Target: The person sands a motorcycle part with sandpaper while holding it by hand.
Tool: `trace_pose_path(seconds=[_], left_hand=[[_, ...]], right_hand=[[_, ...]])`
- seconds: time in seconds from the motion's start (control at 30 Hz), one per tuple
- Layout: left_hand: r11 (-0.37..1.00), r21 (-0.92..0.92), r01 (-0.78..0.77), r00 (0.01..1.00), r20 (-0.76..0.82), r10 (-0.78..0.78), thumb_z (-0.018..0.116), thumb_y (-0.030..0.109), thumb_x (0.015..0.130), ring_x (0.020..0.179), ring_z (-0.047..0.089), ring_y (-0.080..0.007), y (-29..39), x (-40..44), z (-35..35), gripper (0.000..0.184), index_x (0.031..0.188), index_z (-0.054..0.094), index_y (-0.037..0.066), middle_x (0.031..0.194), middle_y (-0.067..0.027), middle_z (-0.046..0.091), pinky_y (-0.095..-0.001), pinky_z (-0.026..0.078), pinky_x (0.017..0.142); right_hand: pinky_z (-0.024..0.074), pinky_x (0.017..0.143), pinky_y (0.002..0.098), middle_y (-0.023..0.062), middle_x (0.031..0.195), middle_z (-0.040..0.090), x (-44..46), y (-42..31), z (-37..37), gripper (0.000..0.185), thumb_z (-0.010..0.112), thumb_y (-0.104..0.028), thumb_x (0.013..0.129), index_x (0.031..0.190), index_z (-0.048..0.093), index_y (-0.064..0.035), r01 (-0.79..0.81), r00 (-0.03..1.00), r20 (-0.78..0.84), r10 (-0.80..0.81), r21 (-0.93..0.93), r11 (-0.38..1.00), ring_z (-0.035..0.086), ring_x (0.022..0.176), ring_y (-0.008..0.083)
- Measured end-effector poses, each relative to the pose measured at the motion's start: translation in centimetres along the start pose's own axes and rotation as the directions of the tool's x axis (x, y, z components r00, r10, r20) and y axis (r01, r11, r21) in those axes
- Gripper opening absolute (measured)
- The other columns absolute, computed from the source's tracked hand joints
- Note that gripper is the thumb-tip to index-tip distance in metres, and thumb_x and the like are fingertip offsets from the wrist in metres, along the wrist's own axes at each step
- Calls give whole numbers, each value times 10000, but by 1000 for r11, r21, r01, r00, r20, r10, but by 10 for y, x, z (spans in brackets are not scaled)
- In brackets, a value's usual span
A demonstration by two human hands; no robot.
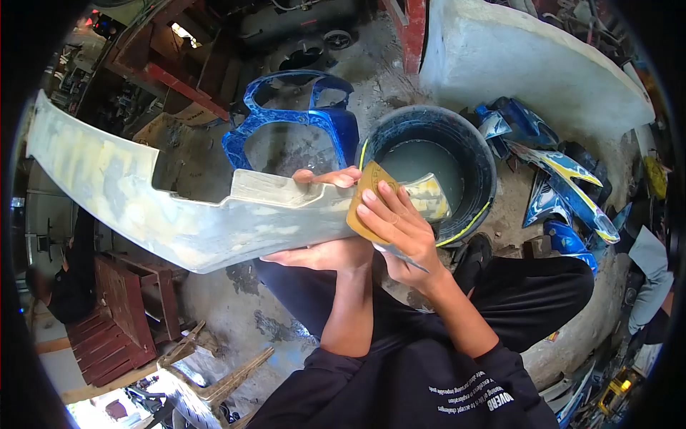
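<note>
A round, black, plastic-looking bucket stood on the grey concrete floor, holding cloudy grey water. The long, curved, grey-and-cream patched panel reached from well to the left of the bucket up to its mouth, its narrow end lying above the bucket's near side; whether that end touched the rim could not be told.

The left hand, to the near left of the bucket, gripped the panel from beneath, palm under its lower edge and fingers showing at the far edge. The right hand, at the bucket's near side, gripped a tan, paper-like sheet with a grey reverse, its fingers laid across the sheet where it met the panel's narrower part.

The step in hand looked to be rubbing the patched surface with the sheet, though no stroke could be confirmed. The next move seemed to call for a steady left grip, even pressure from the right fingers, and the sheet kept flat along the curve.

To the left of the bucket rested a glossy blue, open frame-shaped shell; to its right lay curved blue, white and yellow pieces.
</note>
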State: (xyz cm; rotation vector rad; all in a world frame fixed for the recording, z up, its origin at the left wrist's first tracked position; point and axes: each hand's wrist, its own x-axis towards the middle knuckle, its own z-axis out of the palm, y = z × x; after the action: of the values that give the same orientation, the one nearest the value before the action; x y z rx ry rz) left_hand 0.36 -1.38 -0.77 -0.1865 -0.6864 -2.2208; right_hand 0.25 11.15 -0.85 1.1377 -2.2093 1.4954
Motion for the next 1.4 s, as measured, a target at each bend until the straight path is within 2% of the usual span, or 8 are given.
trace_pose_path(seconds=[0.1, 0.23, 0.43, 0.7, 0.77, 0.9, 1.0, 1.4], left_hand=[[999, -27, -42, 979, -203, 36, 192, 931, 798, 796, 613, -388, -3, 2, 5, 1106, 1258, 440, -44, 867, -256, 617, -547, 458, 915], [999, -41, -2, 950, -311, -11, 176, 938, 790, 844, 624, -409, -8, 0, 8, 1120, 1271, 447, -37, 875, -252, 634, -560, 441, 960], [988, -144, 63, 992, -100, -78, 177, 959, 762, 980, 614, -437, -8, -4, 8, 1148, 1279, 446, -29, 944, -301, 633, -564, 380, 1056], [986, -147, 76, 982, -163, -100, 190, 954, 768, 885, 612, -408, 1, 2, 2, 1113, 1234, 460, -19, 866, -279, 634, -530, 431, 957], [990, 11, 140, 981, -139, -137, 212, 955, 770, 914, 565, -350, -2, -2, 4, 1077, 1243, 509, 35, 893, -197, 602, -497, 416, 942], [996, -46, 83, 972, -215, -90, 208, 961, 759, 814, 596, -378, -6, 1, 16, 1111, 1229, 468, -12, 823, -260, 620, -497, 468, 885], [959, -271, 85, 994, -46, -101, 253, 979, 733, 930, 583, -377, -7, -1, 11, 1136, 1270, 467, 2, 961, -280, 591, -470, 465, 882], [974, -159, 162, 967, -171, -189, 294, 982, 716, 1016, 573, -368, -6, 2, 5, 1117, 1259, 490, 25, 990, -275, 618, -497, 516, 854]], right_hand=[[344, 1143, 492, 125, 1366, 610, -22, 13, -6, 454, 634, -41, 808, 1258, 679, -76, 3, 999, 36, -1, -52, 999, 496, 1358, 313], [359, 1136, 483, 129, 1356, 617, -40, 23, -10, 476, 635, -50, 801, 1274, 675, -81, -70, 997, 24, 74, -148, 987, 512, 1344, 321], [358, 1133, 474, 122, 1346, 624, 6, -3, -2, 465, 672, -132, 822, 1283, 660, -66, 61, 998, 3, -61, -69, 996, 515, 1341, 321], [360, 1135, 486, 137, 1333, 630, -47, 29, -21, 463, 661, -148, 828, 1280, 654, -47, -9, 995, 97, 11, -17, 1000, 533, 1324, 324], [371, 1129, 486, 149, 1331, 629, -50, 37, -18, 462, 665, -150, 831, 1278, 651, -36, 1, 996, 85, 1, -28, 1000, 535, 1321, 335], [391, 1117, 480, 174, 1330, 622, -27, 21, -10, 458, 672, -156, 845, 1280, 642, -15, -11, 1000, -5, 11, -6, 1000, 535, 1315, 356], [395, 1118, 470, 181, 1337, 614, -3, 7, -9, 459, 676, -101, 838, 1284, 635, -4, 23, 1000, 9, -24, 114, 993, 533, 1318, 344], [457, 1071, 461, 161, 1212, 693, -19, 8, 1, 304, 579, -53, 911, 1189, 676, 22, -8, 1000, 5, 7, 363, 932, 635, 1196, 328]])
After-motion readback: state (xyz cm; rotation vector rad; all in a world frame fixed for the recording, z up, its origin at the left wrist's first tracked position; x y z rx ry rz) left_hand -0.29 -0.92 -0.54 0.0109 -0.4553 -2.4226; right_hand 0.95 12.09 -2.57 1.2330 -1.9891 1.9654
